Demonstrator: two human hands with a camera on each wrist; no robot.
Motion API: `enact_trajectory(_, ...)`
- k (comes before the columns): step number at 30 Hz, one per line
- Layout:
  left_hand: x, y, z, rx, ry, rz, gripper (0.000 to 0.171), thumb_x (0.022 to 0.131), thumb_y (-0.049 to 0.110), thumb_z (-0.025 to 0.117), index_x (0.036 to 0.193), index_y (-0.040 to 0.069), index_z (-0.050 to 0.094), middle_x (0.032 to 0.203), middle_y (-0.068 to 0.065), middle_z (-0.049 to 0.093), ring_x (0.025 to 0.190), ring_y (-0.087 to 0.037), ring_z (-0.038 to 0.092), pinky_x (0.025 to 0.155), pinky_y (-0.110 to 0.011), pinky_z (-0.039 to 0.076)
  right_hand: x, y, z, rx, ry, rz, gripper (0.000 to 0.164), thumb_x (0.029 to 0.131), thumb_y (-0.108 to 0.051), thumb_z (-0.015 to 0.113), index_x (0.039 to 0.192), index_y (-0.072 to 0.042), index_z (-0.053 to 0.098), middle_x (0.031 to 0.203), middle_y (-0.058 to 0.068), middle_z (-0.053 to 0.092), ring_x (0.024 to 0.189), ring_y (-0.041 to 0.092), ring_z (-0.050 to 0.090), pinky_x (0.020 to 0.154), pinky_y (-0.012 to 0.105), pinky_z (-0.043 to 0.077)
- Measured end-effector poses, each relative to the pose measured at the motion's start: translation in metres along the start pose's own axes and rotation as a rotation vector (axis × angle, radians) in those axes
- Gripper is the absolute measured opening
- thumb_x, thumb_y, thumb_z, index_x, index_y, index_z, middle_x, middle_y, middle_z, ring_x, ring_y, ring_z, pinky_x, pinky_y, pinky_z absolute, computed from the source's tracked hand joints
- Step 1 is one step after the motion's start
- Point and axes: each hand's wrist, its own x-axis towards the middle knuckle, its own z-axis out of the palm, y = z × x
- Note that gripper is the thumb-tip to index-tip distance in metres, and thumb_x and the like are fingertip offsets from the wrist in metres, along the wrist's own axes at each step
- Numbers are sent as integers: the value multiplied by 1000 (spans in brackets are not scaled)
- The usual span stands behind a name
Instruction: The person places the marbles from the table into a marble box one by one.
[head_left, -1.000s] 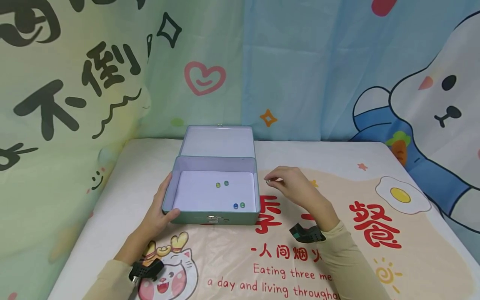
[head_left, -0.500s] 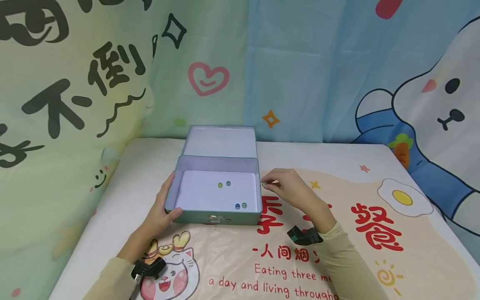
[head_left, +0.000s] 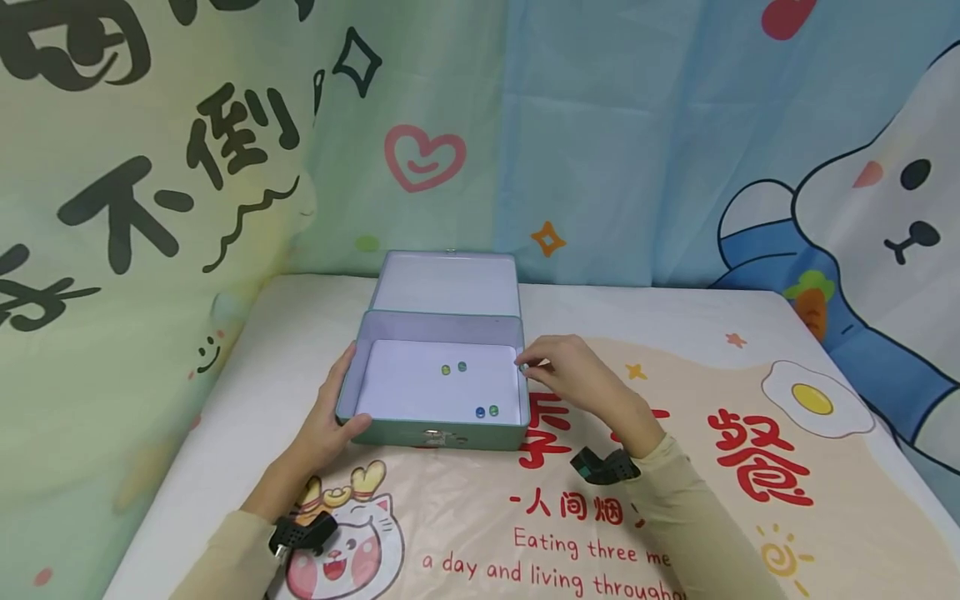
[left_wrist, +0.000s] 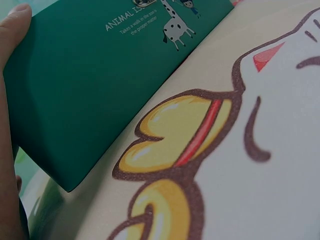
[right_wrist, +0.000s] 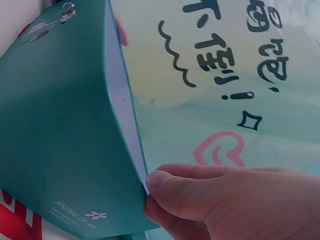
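Steadying, it seems, a green, rectangular metal box mid-frame, the left hand grips its left side while the right hand pinches a tiny, round, glassy bead by the box's right rim.

Box was green with giraffe print, marbles were blue and green, sleeves were beige
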Motion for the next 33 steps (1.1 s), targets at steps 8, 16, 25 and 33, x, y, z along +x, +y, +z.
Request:
enact_trajectory(8, 1, -4, 1, -8, 16, 9, 97, 82, 58, 61, 154, 18, 10, 159, -12, 14, 141, -40, 18, 102, -72, 16, 6, -6, -5, -68, -17, -70, 20, 85, -13, 71, 104, -9, 73, 98, 2, 71, 84, 13, 62, 75, 26, 55)
enact_trajectory(16, 0, 0, 1, -14, 14, -11, 97, 82, 60, 59, 154, 20, 9, 159, -12, 13, 140, -40, 17, 101, -73, 16, 14, -10, -3, -94, -30, -155, 18, 82, -9, 73, 100, -6, 74, 94, 3, 71, 83, 14, 62, 75, 27, 55)
enact_trajectory(25, 0, -1, -1, -8, 16, -5, 96, 82, 61, 59, 154, 20, 9, 159, -12, 14, 140, -41, 18, 102, -72, 16, 28, -13, 1, -132, -88, -175, 17, 83, -8, 72, 100, -6, 74, 96, 4, 71, 82, 14, 63, 75, 27, 55)
enact_trajectory(33, 0, 0, -2, -8, -3, 0, 97, 83, 58, 60, 154, 17, 8, 159, -13, 12, 141, -42, 16, 103, -72, 16, 39, -12, 4, -120, -133, -210, 14, 83, -8, 71, 96, -6, 75, 91, 3, 70, 80, 13, 64, 73, 25, 55)
